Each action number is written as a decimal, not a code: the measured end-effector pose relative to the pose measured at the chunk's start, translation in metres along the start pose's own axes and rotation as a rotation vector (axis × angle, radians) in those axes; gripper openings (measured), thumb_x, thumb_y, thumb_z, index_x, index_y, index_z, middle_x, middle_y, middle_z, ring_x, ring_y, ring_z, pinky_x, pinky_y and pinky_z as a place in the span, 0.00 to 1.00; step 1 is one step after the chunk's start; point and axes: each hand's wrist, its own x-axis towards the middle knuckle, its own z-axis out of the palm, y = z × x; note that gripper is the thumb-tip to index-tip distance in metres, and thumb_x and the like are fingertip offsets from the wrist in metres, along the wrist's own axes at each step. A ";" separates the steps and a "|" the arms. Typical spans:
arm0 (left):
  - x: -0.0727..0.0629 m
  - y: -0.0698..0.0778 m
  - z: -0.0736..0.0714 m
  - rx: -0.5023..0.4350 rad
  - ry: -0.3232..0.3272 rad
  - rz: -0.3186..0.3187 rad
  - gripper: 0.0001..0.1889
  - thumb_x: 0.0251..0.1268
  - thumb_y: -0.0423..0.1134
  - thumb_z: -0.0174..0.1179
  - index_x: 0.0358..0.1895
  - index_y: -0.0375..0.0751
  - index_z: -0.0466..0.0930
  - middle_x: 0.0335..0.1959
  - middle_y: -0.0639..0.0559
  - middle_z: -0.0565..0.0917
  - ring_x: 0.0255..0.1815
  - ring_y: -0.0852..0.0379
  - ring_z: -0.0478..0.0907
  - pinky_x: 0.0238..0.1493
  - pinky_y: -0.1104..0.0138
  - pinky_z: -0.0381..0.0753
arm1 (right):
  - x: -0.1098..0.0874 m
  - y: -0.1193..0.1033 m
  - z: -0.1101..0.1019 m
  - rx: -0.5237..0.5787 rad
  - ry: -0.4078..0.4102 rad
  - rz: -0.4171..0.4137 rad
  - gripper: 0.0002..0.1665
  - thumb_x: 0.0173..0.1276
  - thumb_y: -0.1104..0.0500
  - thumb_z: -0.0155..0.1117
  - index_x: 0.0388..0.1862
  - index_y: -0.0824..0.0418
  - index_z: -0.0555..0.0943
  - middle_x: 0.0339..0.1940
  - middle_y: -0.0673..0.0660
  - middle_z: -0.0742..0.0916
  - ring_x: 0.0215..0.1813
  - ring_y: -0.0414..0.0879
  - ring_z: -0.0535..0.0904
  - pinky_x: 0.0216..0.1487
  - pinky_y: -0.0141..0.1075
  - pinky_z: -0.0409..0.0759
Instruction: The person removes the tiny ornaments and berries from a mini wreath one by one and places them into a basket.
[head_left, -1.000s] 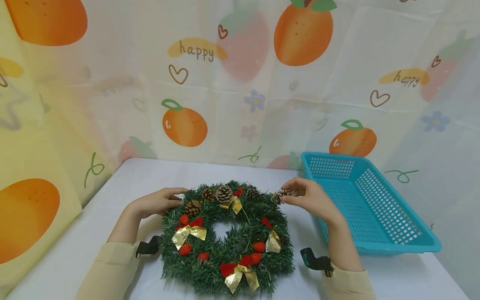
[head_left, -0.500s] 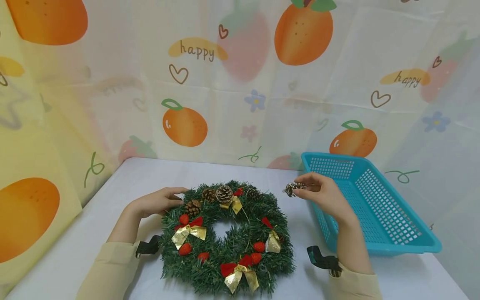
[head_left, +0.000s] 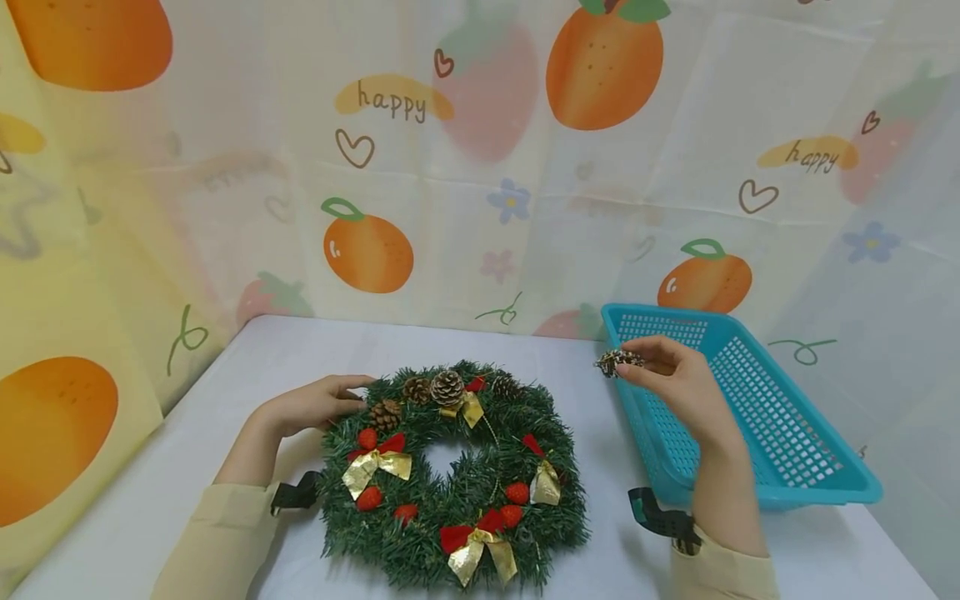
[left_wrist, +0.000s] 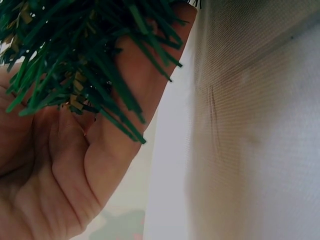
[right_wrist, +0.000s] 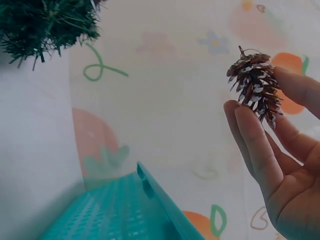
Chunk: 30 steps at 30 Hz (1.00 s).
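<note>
- Head view: the right hand (head_left: pixel 678 387) pinches a pinecone (head_left: pixel 618 363) between its fingers, right of the wreath (head_left: pixel 468 487), apart from it.
- Left hand (head_left: pixel 315 406) touches the wreath's left edge; I cannot tell if its fingers grip.
- Blue basket (head_left: pixel 772 404) stands right of the wreath.

I log a wreath (head_left: pixel 375 537) of plastic-looking green needles, bristly and rough, with bows (head_left: pixel 482 557) of shiny, crinkled gold foil and soft-looking red cloth, and berries (head_left: pixel 517 493) with a pitted skin. I list one pine cone (right_wrist: pixel 256 84), woody and rough-scaled, its tips coated matt white, and one basket (head_left: pixel 795 497) in smooth turquoise plastic with a faint sheen. I enter the table (head_left: pixel 300 350) as matt white, the backdrop (head_left: pixel 262 217) as thin creased sheeting, the sleeves (head_left: pixel 217 533) as matt beige cloth.
</note>
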 end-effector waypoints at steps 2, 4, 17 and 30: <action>0.000 0.000 0.000 0.000 -0.002 0.002 0.32 0.78 0.42 0.49 0.79 0.41 0.52 0.75 0.23 0.57 0.28 0.57 0.65 0.29 0.64 0.70 | -0.001 0.000 -0.003 0.000 0.016 -0.004 0.28 0.69 0.47 0.67 0.61 0.61 0.78 0.43 0.36 0.83 0.43 0.30 0.83 0.48 0.26 0.79; 0.000 0.000 0.000 0.001 -0.004 0.002 0.32 0.78 0.42 0.49 0.79 0.41 0.52 0.75 0.22 0.57 0.26 0.57 0.62 0.29 0.64 0.70 | -0.002 0.000 -0.005 -0.001 0.032 -0.008 0.28 0.69 0.48 0.66 0.61 0.62 0.77 0.43 0.36 0.82 0.43 0.29 0.82 0.48 0.25 0.79; 0.000 0.000 0.001 -0.004 0.000 0.000 0.32 0.78 0.42 0.49 0.79 0.40 0.52 0.75 0.22 0.57 0.24 0.59 0.60 0.28 0.66 0.69 | -0.006 0.001 -0.014 0.048 0.208 0.131 0.29 0.69 0.44 0.65 0.63 0.59 0.76 0.47 0.35 0.77 0.51 0.32 0.73 0.47 0.22 0.76; 0.000 -0.002 0.000 -0.015 -0.002 0.009 0.31 0.78 0.41 0.48 0.79 0.39 0.51 0.74 0.20 0.57 0.18 0.61 0.53 0.25 0.68 0.65 | -0.003 0.005 -0.021 0.164 0.422 0.348 0.27 0.67 0.46 0.67 0.63 0.52 0.77 0.44 0.36 0.74 0.49 0.33 0.69 0.44 0.20 0.76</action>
